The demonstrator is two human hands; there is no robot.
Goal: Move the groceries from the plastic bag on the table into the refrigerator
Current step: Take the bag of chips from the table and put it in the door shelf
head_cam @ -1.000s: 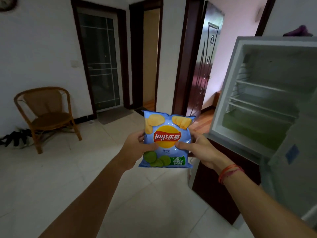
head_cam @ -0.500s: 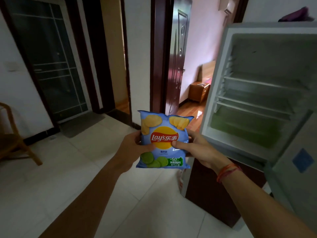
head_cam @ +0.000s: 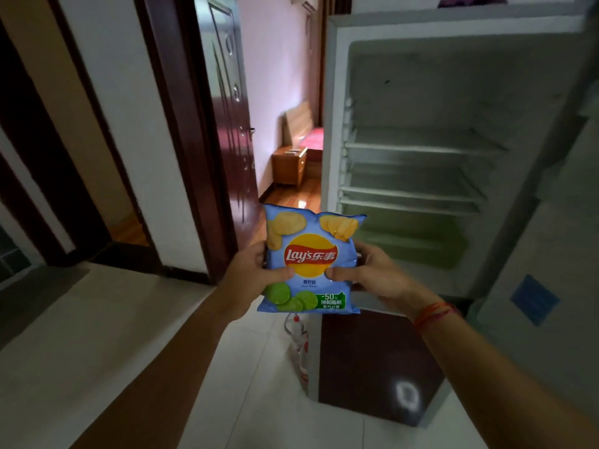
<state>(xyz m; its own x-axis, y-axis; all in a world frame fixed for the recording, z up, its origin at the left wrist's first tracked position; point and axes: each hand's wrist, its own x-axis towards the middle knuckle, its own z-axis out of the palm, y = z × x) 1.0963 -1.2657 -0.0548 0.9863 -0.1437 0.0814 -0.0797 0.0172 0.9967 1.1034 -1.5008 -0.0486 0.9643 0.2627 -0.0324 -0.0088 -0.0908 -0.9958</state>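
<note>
A blue Lay's chip bag (head_cam: 309, 234) is upright in front of me at chest height. My left hand (head_cam: 249, 277) grips its left edge with the thumb on the front. My right hand (head_cam: 377, 275) grips the right edge the same way; a red string is tied round that wrist. Just behind and to the right stands the refrigerator (head_cam: 334, 102) with its upper compartment open. Inside it are bare white wire shelves (head_cam: 418, 147) and a green-tinted drawer (head_cam: 411, 241) at the bottom. The plastic bag and the table are out of view.
The open fridge door (head_cam: 544, 286) hangs at the right edge. The dark lower fridge door (head_cam: 372, 361) is closed. A white bag (head_cam: 299, 348) lies on the floor by the fridge's left corner. A doorway on the left leads to a room with a wooden nightstand (head_cam: 288, 166).
The view has swung right and closer to the refrigerator, which now fills the right half. Both hands still hold the chip bag, now in front of the fridge's left edge.
</note>
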